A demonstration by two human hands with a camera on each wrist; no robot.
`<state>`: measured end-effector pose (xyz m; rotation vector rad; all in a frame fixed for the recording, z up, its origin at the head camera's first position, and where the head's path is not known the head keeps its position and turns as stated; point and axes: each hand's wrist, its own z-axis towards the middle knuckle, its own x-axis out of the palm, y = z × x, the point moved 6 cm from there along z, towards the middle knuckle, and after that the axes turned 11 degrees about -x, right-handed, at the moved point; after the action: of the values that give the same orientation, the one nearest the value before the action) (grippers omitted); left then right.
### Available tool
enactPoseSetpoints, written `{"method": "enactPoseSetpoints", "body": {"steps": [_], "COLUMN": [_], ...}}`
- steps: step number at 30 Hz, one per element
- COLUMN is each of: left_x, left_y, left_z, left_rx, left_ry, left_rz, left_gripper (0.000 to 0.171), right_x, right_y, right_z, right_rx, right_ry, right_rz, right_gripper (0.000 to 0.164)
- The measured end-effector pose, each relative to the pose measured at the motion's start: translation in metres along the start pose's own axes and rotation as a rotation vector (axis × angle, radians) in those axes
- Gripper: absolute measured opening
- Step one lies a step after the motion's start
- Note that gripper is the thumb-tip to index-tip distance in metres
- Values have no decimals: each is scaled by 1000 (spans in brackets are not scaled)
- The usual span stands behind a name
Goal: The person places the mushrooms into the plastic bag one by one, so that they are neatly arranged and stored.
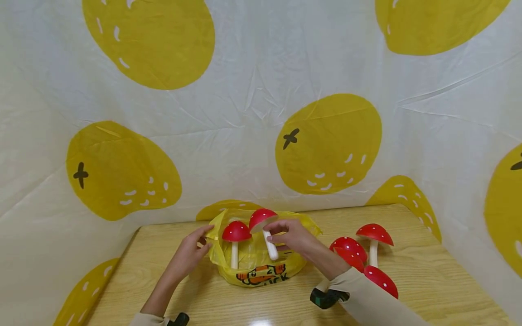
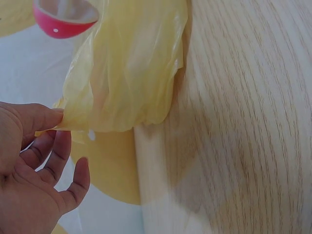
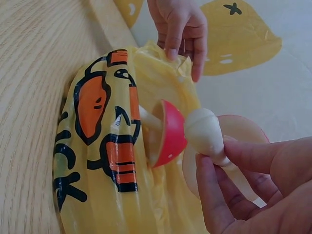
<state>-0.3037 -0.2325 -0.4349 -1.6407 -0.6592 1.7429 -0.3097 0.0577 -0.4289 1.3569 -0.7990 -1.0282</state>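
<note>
A yellow plastic bag [image 1: 299, 263] with a printed orange and black cartoon sits at the table's back, its mouth spread. My left hand [image 1: 190, 252] pinches the bag's left rim between thumb and fingers, as the left wrist view shows. One toy mushroom [image 1: 237, 231] with a red, white-dotted cap stands inside, stem down. My right hand [image 1: 294, 235] holds another toy mushroom [image 1: 262, 218] by its white stem, tilted over the bag's opening. In the right wrist view, thumb and fingers pinch the held mushroom's stem [image 3: 204, 131] close to its end.
Right of the bag, several more red toy mushrooms [image 1: 374, 233] cluster on the wooden table [image 1: 440, 276], partly hidden by my right forearm. A white sheet [image 1: 240, 158] printed with yellow fruits hangs behind the table and at its sides.
</note>
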Motion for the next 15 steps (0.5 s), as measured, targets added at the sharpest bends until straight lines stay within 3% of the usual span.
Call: {"method": "enactPoseSetpoints", "body": {"steps": [15], "left_x": [1], "left_y": [-2], "left_z": [1], "left_rx": [7], "left_ry": [-3], "left_rz": [-6], "left_gripper": [48], "right_x": [3], "right_y": [-17], "right_z": [7], "right_rx": [29], "right_ry": [-70], "right_rz": [-4], "right_gripper": [27]}}
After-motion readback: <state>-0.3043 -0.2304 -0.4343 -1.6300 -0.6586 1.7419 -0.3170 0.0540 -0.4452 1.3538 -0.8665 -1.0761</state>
